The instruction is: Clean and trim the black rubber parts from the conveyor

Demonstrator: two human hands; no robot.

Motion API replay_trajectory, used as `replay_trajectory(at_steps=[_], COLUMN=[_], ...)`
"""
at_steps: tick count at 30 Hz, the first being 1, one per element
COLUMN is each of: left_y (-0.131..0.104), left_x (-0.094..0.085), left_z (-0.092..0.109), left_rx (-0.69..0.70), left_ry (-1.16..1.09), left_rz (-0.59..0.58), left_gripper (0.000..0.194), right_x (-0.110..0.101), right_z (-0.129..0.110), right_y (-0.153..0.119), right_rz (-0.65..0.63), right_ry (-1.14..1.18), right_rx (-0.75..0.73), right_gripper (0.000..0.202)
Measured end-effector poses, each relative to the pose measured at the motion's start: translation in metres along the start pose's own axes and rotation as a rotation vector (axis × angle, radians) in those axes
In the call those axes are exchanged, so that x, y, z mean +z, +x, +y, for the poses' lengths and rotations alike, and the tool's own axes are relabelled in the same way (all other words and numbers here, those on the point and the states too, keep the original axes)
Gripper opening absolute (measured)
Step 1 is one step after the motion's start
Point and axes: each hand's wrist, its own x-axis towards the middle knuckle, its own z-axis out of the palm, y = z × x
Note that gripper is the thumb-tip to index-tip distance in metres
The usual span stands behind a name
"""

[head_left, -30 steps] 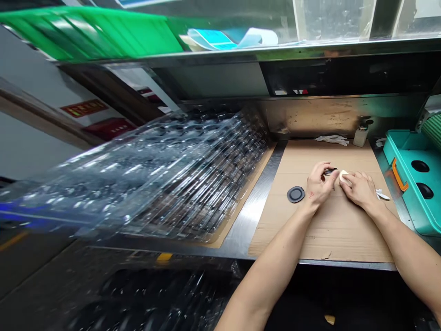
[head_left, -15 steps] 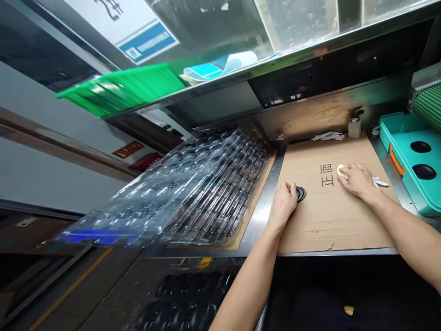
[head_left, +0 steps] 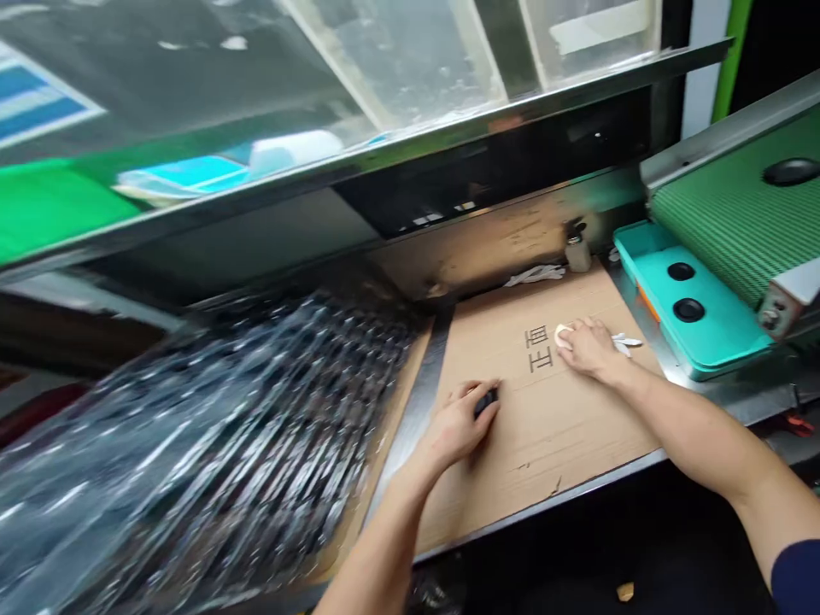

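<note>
My left hand [head_left: 462, 420] is closed on a small round black part [head_left: 486, 401], held tilted just above the cardboard sheet [head_left: 493, 487]. Its fingers hide much of the part. Farther right, my right hand [head_left: 586, 346] grips a small cream-coloured pad [head_left: 562, 336] by its edge and rests low over the same cardboard, beside the printed black characters [head_left: 539, 348]. A white object with thin prongs [head_left: 626, 343], too small to name, lies behind my right hand.
Stacked clear plastic trays [head_left: 256, 436] fill the left side. At the right stand a teal bin [head_left: 723, 342] holding two black discs [head_left: 688, 309] and a green conveyor belt [head_left: 723, 222] carrying another. A small bottle [head_left: 577, 254] and crumpled white cloth [head_left: 536, 274] lie behind. A metal shelf [head_left: 269, 184] hangs above.
The view has swung right, bringing more of the conveyor into sight. In my left hand the black part has turned from flat-facing to tilted. My right hand still holds the cream pad.
</note>
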Motion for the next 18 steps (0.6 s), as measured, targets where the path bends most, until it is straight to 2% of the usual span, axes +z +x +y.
replay_trajectory(at_steps=[3,6,8,9,10,12,16,18], left_y=[-0.004,-0.008,-0.001,0.007,0.018,0.045,0.102,0.128], left_x=[-0.005,-0.015,-0.025,-0.030,-0.036,-0.049,-0.073,-0.083], left_z=[-0.032,-0.055,-0.052,-0.040,-0.022,0.034,0.184,0.253], left_rx=[0.103,0.129,0.115,0.117,0.135,0.246,0.658,0.788], left_ry=[-0.063,-0.082,-0.046,-0.017,0.007,0.016,-0.100,-0.207], left_rz=[-0.045,-0.123,-0.123,-0.094,-0.049,0.057,0.136,0.282], left_gripper=[0.045,0.047,0.060,0.066,0.069,0.063,0.043,0.032], right_x=[0.001,0.003,0.005,0.006,0.008,0.010,0.015,0.018], right_z=[-0.004,-0.010,-0.015,-0.017,-0.018,-0.019,-0.017,-0.017], right_y=[0.000,-0.001,-0.002,-0.002,-0.002,-0.001,0.002,0.004], right_rz=[-0.006,-0.015,-0.041,-0.050,-0.052,-0.049,0.042,0.058], right_ry=[0.035,0.062,0.076,0.082,0.090,0.110,0.200,0.217], right_rx=[-0.023,-0.092,-0.162,-0.186,-0.198,-0.197,-0.159,-0.152], right_gripper=[0.032,0.030,0.029,0.029,0.030,0.031,0.037,0.037])
